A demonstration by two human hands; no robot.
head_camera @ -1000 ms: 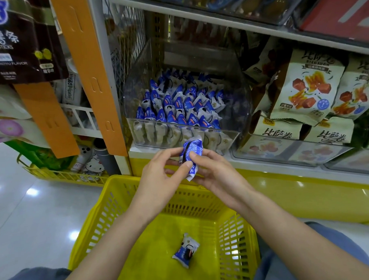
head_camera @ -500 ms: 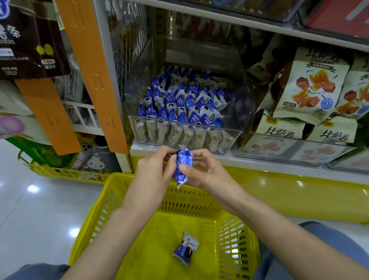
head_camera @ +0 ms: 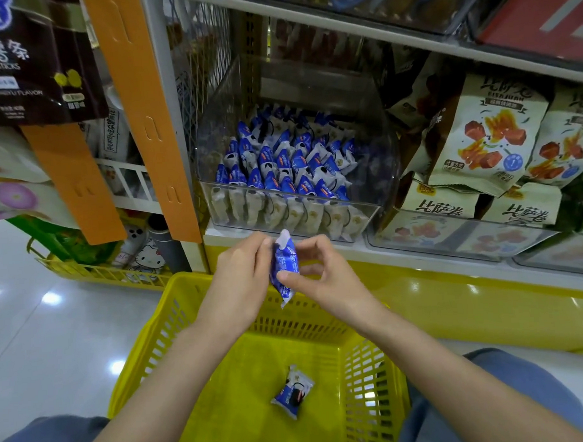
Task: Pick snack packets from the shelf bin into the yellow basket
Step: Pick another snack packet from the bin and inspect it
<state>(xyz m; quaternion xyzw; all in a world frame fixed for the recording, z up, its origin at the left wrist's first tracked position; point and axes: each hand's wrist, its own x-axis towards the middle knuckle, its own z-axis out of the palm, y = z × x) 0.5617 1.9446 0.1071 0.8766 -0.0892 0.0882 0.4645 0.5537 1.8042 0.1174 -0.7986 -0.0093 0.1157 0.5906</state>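
**Shelf print: potato sticks and 比萨卷**

The dark hanging bag [head_camera: 40, 64] at upper left bears the large white characters 薯条, with "STICKS" beneath and "FLAVOR" lower down; both lines are cut off at the left. Two cream packs [head_camera: 442, 212] in the right-hand bin read 比萨卷 in black. The upright cream bag [head_camera: 485, 134] above them shows "BISAJUAN" and a small label, 计量方式. Print on the blue snack packets [head_camera: 281, 161] is too small to read.
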